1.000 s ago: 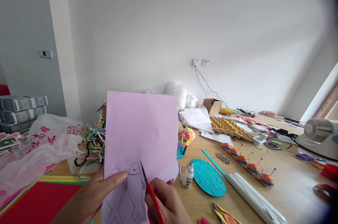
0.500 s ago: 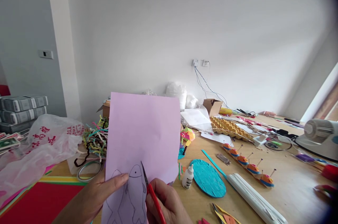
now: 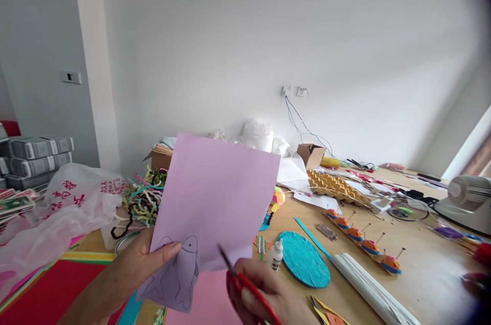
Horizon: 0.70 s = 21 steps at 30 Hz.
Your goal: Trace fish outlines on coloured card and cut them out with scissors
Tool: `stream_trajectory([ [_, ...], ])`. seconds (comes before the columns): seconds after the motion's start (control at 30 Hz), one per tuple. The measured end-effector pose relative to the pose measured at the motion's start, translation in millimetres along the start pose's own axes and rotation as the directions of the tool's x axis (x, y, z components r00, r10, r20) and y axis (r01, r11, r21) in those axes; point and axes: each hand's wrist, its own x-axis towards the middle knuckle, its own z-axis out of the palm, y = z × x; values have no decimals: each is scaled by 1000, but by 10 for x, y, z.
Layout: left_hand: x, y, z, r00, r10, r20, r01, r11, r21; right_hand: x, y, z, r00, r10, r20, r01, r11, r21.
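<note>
My left hand (image 3: 134, 269) grips a sheet of purple paper (image 3: 218, 182) by its lower left edge, thumb on top and fingers behind. Two outlined fish are drawn on the lower part; one fish drawing (image 3: 186, 271) shows fully, the other is partly covered by my thumb. A cut runs in from the right below the sheet's upper part, beside the fish. My right hand (image 3: 261, 289) is closed around red-handled scissors (image 3: 251, 289); their dark blades point up and left, in front of the paper's lower right edge. Pink paper (image 3: 203, 297) lies beneath.
A glue bottle (image 3: 276, 255) stands beside a blue oval piece (image 3: 305, 258). Further right are a white bundle of strips (image 3: 372, 286) and an orange-blue egg-carton row (image 3: 355, 234). Yellow scissors (image 3: 320, 310) lie near the front. Red paper (image 3: 65, 289) and a plastic bag (image 3: 76, 207) are left.
The purple sheet has tilted clockwise, and its lower right part now shows cut away. The scissors have moved right and down, off the fish outline.
</note>
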Motion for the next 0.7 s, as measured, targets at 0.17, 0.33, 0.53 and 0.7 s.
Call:
stream_trajectory([
  [0.17,65,11,-45,1000,0,13,0,1000,25,37,137,-166,600,-357,-716,435,897,-83],
  [0.33,44,55,-78,994,-46,102,50,998,-37,169,181,-313,360,-357,-862,490,859,-152],
  [0.53,44,7,-122,971,-5,238,6,1000,-3,274,260,-402,515,-277,-811,485,875,9],
  [0.7,51,-72,-146,940,-36,340,26,999,34,217,256,-352,687,-339,-643,537,833,134],
])
